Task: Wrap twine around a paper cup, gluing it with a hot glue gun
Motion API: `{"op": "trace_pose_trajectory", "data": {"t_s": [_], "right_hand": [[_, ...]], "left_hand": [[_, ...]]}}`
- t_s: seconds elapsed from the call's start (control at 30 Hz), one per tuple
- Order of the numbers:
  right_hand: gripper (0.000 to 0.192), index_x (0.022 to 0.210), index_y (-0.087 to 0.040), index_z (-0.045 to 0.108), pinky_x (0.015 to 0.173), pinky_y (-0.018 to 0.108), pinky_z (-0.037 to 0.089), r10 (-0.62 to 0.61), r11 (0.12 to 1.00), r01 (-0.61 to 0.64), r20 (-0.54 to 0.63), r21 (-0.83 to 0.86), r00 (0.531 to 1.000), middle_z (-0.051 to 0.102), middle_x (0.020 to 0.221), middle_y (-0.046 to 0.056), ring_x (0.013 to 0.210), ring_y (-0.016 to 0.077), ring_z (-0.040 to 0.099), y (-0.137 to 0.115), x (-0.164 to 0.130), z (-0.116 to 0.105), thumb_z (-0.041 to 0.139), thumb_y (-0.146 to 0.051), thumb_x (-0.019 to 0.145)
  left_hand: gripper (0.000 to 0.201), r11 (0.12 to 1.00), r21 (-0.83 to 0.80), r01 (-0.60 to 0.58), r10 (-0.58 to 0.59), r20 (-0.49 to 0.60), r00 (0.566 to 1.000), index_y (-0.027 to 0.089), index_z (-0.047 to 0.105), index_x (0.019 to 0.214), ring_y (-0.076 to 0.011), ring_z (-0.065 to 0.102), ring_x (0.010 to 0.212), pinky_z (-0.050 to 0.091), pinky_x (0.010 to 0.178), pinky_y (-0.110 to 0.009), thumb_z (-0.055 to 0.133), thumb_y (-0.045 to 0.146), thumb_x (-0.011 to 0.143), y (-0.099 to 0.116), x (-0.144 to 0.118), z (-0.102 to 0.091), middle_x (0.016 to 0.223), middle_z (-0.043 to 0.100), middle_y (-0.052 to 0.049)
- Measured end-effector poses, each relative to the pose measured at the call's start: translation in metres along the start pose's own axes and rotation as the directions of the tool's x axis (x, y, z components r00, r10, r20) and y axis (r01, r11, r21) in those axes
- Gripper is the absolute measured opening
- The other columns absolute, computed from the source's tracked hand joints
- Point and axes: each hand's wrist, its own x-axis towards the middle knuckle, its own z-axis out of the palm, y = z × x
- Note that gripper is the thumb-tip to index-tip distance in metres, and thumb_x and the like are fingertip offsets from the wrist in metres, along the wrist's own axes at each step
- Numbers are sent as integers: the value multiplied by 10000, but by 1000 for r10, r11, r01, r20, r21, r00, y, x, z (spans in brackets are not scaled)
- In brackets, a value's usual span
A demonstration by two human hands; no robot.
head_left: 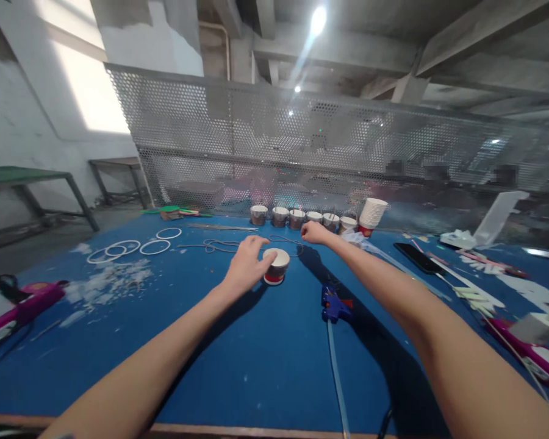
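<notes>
Surface (pixel 265 366): blue covering, wooden front edge, filling the lower two thirds of the frame. White scraps (pixel 105 281) lie scattered at centre left, with four white rings (pixel 132 247) just above them. A pink tool (pixel 21 308) sits at the far left edge and another pink tool (pixel 531 350) at lower right. A blue glue gun (pixel 333 305) lies at lower centre, a pale stick running from it toward the bottom edge. A black phone (pixel 418 258) lies at centre right among white paper strips (pixel 476 296). A thin cord (pixel 224 245) loops across the middle.

Room: perforated metal screen (pixel 302 140) behind the surface; concrete beams and a bright ceiling lamp at the top; a green-topped bench (pixel 22 177) at upper left.

Cups: a row of six paper cups (pixel 302 217) stands along the back edge at centre, and a tilted stack of white cups (pixel 373 214) stands just right of it.

Left hand (pixel 246 263): fingers curved and loosely spread, resting against the left side and rim of a single paper cup (pixel 277 265) with a red base, upright at centre frame.

Right hand (pixel 313 232): fingers curled in, close to the cord and just in front of the row; whether it pinches anything cannot be told.
</notes>
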Motion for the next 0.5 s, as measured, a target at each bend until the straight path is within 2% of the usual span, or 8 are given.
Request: {"op": "trace_pose_trajectory", "data": {"t_s": [0.07,0.13,0.23,0.3,0.33,0.4,0.5], "right_hand": [[325,1220,-179,569,852,419,533,-39,999,39,18,-35,999,588,1225,85,1032,226,614,-12,5,8,592,-327,932],[321,1216,-180,572,852,417,533,-97,993,100,50,-55,994,589,1225,83,1033,227,614,-26,9,14,592,-328,931],[304,1200,-181,585,855,414,533,-188,978,198,134,-68,973,590,1228,79,1027,227,614,-47,13,20,580,-333,938],[297,1194,-182,590,854,411,533,-216,968,236,204,-81,955,592,1228,78,1024,226,614,-56,15,24,577,-334,939],[296,1192,-182,590,853,410,534,-219,965,246,236,-92,947,592,1226,77,1023,226,614,-59,15,26,577,-334,939],[306,1193,-174,590,848,411,535,-210,959,254,285,-124,935,594,1222,74,1023,233,615,-60,15,30,584,-337,934],[322,1187,-159,596,842,415,537,-176,951,242,310,-191,934,596,1218,65,1023,251,615,-56,15,35,593,-348,926]], "left_hand": [[209,985,70,-155,160,-68,985,163,643,993,-256,571,1064,476,924,-421,544,223,820,8,-11,8,1081,634,-121],[204,931,116,-347,357,-80,931,146,641,988,-249,577,1007,497,850,-407,508,211,847,19,-25,15,1080,633,-147],[202,778,154,-609,611,40,790,139,640,959,-239,571,967,483,822,-392,472,190,860,39,-45,21,1069,635,-154],[182,664,157,-731,716,146,682,143,631,953,-243,563,964,470,787,-375,488,204,858,49,-53,22,1059,633,-142],[169,629,154,-762,742,172,648,146,627,936,-236,563,943,464,762,-362,487,204,861,52,-56,22,1041,633,-133],[156,596,153,-789,760,211,615,152,621,922,-222,558,911,452,732,-345,482,200,870,54,-57,21,1025,629,-123],[162,608,171,-775,743,221,632,151,619,916,-215,547,891,444,716,-339,470,206,885,50,-52,21,1025,624,-123]]}}
